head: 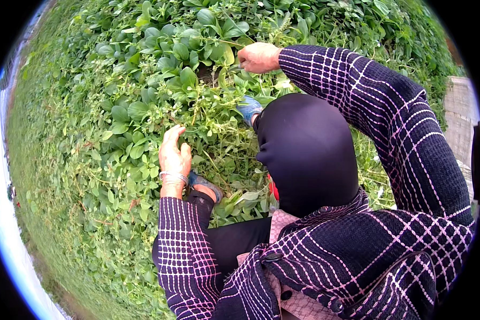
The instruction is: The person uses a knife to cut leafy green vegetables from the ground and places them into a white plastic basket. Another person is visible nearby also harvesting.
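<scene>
My left hand [175,154], with a metal bracelet at its wrist, is over low weeds, thumb apart from the fingers and nothing visible in it. Curled fingers form my right hand [259,58] at the upper middle; whether it grips something is unclear. A thin brownish stem [231,42] lies by its knuckles. Broad-leaved greens [180,51] grow left of my right hand, with finer-leaved weeds [208,120] between the hands. A small patch of dark soil [208,76] shows among the leaves.
One blue shoe [249,109] is beside my dark-covered knee [310,152], another blue shoe [208,187] near my left wrist. Something red [273,188] shows beneath the knee. Dense plants surround me. A pale, weathered surface [458,120] lies at the far right.
</scene>
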Demonstrator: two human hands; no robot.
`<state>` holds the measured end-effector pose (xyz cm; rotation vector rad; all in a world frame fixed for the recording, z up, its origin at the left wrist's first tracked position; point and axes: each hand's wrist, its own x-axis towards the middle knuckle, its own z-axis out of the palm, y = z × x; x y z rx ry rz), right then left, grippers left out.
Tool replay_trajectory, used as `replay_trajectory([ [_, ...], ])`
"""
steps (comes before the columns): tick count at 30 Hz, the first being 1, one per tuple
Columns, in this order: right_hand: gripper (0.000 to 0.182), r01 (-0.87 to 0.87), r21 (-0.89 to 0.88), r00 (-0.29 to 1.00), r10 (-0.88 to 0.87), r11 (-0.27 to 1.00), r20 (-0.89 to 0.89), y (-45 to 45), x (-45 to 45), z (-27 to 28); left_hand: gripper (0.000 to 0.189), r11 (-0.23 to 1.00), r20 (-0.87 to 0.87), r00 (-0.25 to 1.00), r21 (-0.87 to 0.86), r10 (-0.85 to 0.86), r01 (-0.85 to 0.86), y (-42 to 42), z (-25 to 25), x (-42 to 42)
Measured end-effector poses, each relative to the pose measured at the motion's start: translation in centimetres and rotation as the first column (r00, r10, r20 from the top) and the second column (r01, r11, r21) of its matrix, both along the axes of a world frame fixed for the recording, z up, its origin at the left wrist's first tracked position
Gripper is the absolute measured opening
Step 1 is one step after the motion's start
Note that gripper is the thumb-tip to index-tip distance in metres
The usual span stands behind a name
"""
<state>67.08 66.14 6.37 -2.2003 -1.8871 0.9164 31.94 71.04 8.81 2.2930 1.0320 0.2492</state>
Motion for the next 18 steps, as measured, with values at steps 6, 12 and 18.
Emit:
replay_trajectory([
  [6,0.026,-0.137,-0.064,0.988,0.141,0.988,0.055,5.8,-3.0,-2.1,0.034,1.0,0.169,0.985,-0.025,0.022,-0.018,3.7,5.2,2.8],
  [12,0.026,0.009,-0.21,0.997,-0.024,0.978,-0.072,8.0,-5.9,-9.4,0.032,0.878,0.312,0.942,-0.477,0.126,0.04,7.0,1.6,12.1],
  [18,0.032,0.169,-0.227,0.905,-0.242,0.959,-0.349,8.3,-7.6,-16.7,0.019,0.842,0.192,0.967,-0.539,0.166,-0.038,10.7,-11.1,18.4],
])
